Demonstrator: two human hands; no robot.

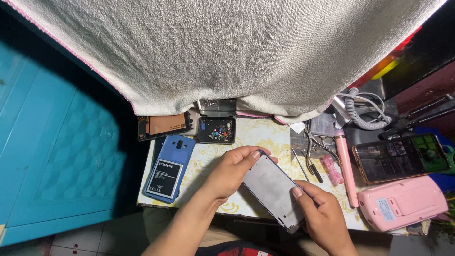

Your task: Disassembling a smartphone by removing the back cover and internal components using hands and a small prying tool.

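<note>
Both hands hold a flat grey phone frame [272, 188] tilted over the near edge of a small table [265, 137] with a yellow floral top. My left hand [232, 173] grips its upper left edge, fingers curled over the top. My right hand [322, 213] holds its lower right side, thumb pressed on the metal face. To the left lies a blue phone back cover [177, 149] with a dark battery [164, 178] resting on it.
A large white towel [227, 47] hangs over the top of the view. Under it sit a small black tray of parts [216, 130] and an orange-screened phone [162, 125]. Right: tweezers [299, 164], pink stick [345, 166], lit phone [400, 157], pink device [403, 202], coiled cable [362, 118].
</note>
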